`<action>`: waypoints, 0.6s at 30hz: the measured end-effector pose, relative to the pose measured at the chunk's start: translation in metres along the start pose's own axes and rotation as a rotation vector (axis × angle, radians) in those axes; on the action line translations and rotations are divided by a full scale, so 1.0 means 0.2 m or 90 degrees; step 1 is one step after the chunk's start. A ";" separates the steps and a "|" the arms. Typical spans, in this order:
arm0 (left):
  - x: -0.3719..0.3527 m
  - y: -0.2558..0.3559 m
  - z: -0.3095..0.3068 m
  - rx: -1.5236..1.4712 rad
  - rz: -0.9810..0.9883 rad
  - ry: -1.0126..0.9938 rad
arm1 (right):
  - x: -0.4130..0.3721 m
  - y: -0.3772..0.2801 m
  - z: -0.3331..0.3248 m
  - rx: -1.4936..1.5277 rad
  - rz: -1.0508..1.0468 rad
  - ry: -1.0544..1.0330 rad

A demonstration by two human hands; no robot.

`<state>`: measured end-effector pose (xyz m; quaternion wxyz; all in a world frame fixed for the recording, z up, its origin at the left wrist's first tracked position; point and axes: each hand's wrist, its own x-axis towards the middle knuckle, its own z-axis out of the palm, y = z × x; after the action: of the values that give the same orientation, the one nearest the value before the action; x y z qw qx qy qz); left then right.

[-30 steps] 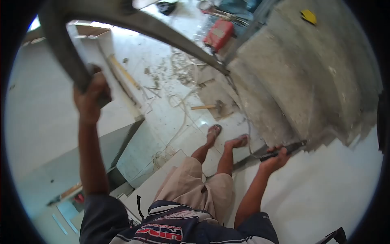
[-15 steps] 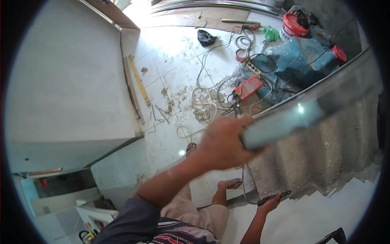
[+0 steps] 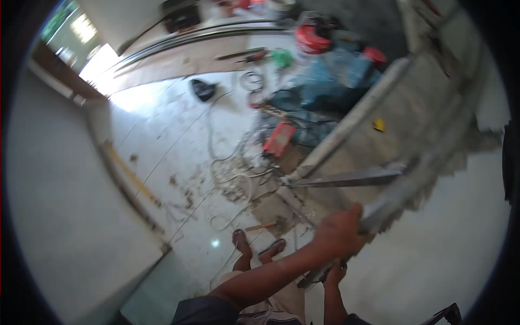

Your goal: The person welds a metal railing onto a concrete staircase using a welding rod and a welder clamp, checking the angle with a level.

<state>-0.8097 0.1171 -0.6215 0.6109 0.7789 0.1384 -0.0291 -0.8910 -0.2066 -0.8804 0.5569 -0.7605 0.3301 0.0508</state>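
My left hand [image 3: 341,234] is closed around the near end of a long grey metal tube [image 3: 403,197]. The tube slants up to the right over the stairs, and its far part is blurred. Below it, close to my body, my right hand [image 3: 336,272] grips a dark handled tool [image 3: 313,276]; its exact kind does not show. A second metal bar [image 3: 352,179] lies at a slant beyond my left hand, its near end by the floor edge. A hammer [image 3: 262,226] with a wooden handle rests on the floor near my feet.
Cables and rubble [image 3: 235,189] cover the tiles around a red box [image 3: 279,139]. Blue plastic sheeting [image 3: 319,81] and a red bucket [image 3: 312,38] stand farther back. A yellow straight bar [image 3: 131,174] lies along the left wall. Long metal profiles [image 3: 189,35] lie at the back.
The view has turned right. The tube in my left hand has swung lower across the stairs. My right hand, with the dark tool, is now close beneath my left. The hammer has come into view.
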 end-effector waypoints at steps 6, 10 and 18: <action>0.01 -0.03 0.09 0.032 0.022 0.077 | -0.12 -0.21 0.05 0.000 -0.011 -0.025; 0.05 0.06 0.04 0.031 0.024 0.026 | -0.11 -0.33 0.06 -0.012 0.006 0.021; 0.02 -0.01 0.11 0.007 -0.005 0.087 | 0.06 -0.37 -0.05 -0.064 -0.150 0.034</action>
<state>-0.8031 0.0980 -0.6288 0.5959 0.7817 0.1829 0.0210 -0.8433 -0.2089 -0.8211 0.5110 -0.8222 0.2503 -0.0184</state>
